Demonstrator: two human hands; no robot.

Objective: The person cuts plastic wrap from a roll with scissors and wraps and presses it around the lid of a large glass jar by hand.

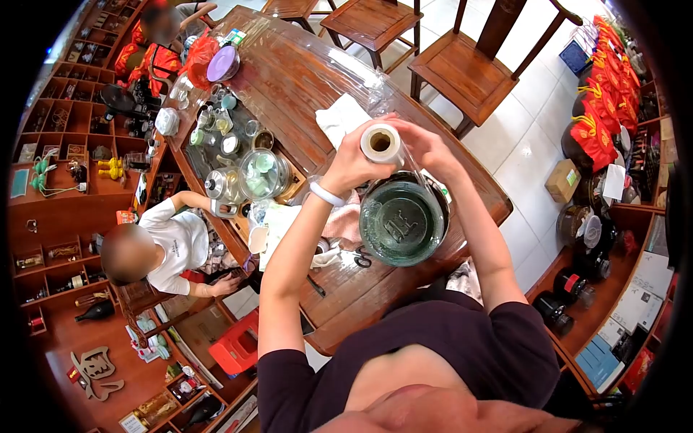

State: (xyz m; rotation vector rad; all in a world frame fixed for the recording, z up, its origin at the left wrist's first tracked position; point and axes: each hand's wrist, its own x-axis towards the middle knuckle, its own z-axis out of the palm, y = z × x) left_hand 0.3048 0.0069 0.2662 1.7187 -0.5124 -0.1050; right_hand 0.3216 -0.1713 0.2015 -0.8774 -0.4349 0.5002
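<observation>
A roll of cling film [382, 144] stands on end above the table, its cardboard core facing me. My left hand [354, 162], with a pale bangle at the wrist, is wrapped round the roll's left side. My right hand [427, 150] is curled at its far right side, fingers touching the roll and the clear film; some fingertips are hidden behind it. Just below my hands sits a large round dark green glass vessel [403, 220] with a raised mark at its centre. Clear film runs from the roll down along the vessel's right side.
Scissors [362, 257], a white cloth [341, 119] and a tea tray with a glass bowl [264, 173] are on the wooden table [289, 61]. A seated person [177, 249] touches a glass teapot [225, 186] at left. Chairs [465, 76] stand beyond; red-covered jars [595, 137] line the right.
</observation>
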